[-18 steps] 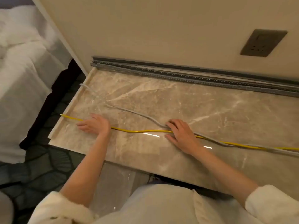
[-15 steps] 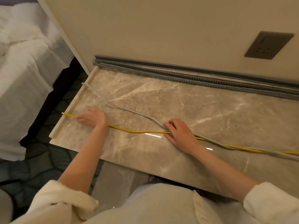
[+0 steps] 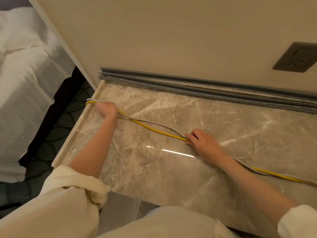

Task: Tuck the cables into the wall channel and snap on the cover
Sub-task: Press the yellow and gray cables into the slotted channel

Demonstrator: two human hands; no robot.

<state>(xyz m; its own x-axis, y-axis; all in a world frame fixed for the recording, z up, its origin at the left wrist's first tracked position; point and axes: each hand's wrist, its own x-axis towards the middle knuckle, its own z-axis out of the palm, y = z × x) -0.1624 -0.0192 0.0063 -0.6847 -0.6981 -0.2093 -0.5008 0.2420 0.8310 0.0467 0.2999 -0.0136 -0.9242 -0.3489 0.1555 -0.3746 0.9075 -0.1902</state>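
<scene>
A yellow cable (image 3: pixel 154 129) and a grey cable (image 3: pixel 161 125) lie side by side across the marble ledge (image 3: pixel 223 131). My left hand (image 3: pixel 106 109) grips the ends of both cables at the ledge's far left corner. My right hand (image 3: pixel 203 143) pinches the two cables together near the middle of the ledge. Beyond it they trail off to the right edge. The grey wall channel (image 3: pixel 197 92) runs along the foot of the wall, open, with nothing inside. A long dark grey strip (image 3: pixel 188 80) rests against the wall just above it.
A dark wall socket (image 3: pixel 295 57) sits on the beige wall at the upper right. A bed with white bedding (image 3: pixel 25 74) stands to the left, across a dark patterned floor gap (image 3: pixel 56 127). The ledge's left end has a raised lip.
My left hand has slid up and left along the ledge, carrying the yellow cable's end over to the grey cable's end. My right hand has stayed on the cables.
</scene>
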